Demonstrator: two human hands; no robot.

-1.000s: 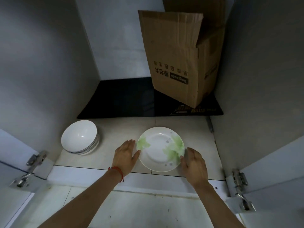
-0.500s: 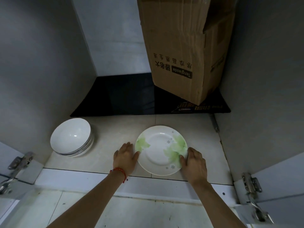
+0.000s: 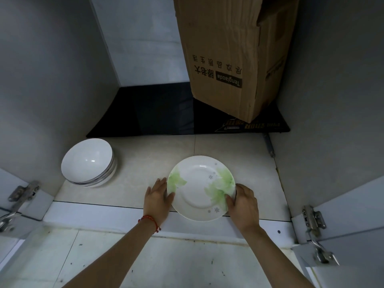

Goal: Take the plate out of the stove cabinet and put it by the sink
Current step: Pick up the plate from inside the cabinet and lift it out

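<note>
Fingers of the left hand [image 3: 159, 197] are spread a little and lie along the left rim of the plate [image 3: 199, 190], with the thumb pressed on top of the rim. A red string bracelet [image 3: 150, 220] sits on that wrist. At the far left, near the left wall of the cabinet floor [image 3: 145, 159], stands a stack of white bowls [image 3: 89, 162], well apart from the plate. The plate is white with green leaf marks. It is at the front edge of the cabinet floor, and its near side hangs over that edge. At the back lies a black glass panel [image 3: 158, 113], and a cardboard box [image 3: 226, 55] stands on its right part. On the right, the right hand [image 3: 243, 203] curls its fingers around the plate's right rim, thumb on top.
</note>
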